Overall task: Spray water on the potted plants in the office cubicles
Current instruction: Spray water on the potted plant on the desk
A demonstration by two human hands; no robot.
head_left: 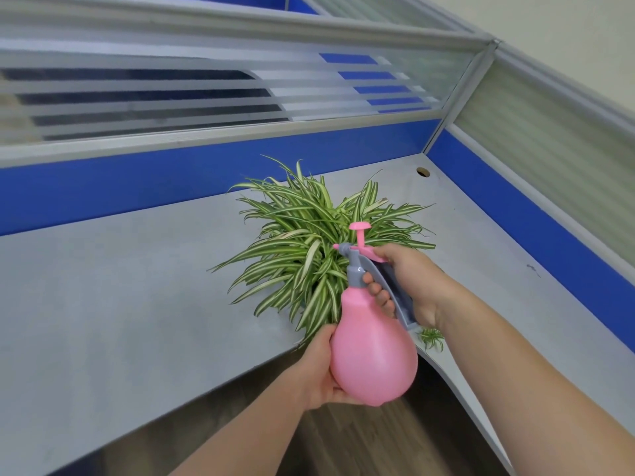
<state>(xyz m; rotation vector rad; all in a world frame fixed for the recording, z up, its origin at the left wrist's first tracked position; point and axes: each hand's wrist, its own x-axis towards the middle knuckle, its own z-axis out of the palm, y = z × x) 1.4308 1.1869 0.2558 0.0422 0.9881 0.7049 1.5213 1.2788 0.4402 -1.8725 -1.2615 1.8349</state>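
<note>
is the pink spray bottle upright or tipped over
Roughly upright, leaning slightly. The pink spray bottle is held off the desk: left hand cups its base, right hand grips the handle.

Grey corner desk (pixel 137 286); striped-leaf potted plant (pixel 309 242) on it, near cable hole (pixel 423 172)

1. one view only, from a camera worn on the person's head, so no second view shares the scene.
2. it faces forward and steeply down onto the corner of a grey desk (pixel 137 286), where the blue partition (pixel 171 180) panels meet.
3. it sits close: both forearms enter from the bottom edge, and the frame tilts, with wide-angle bending of the straight partition lines.
</note>
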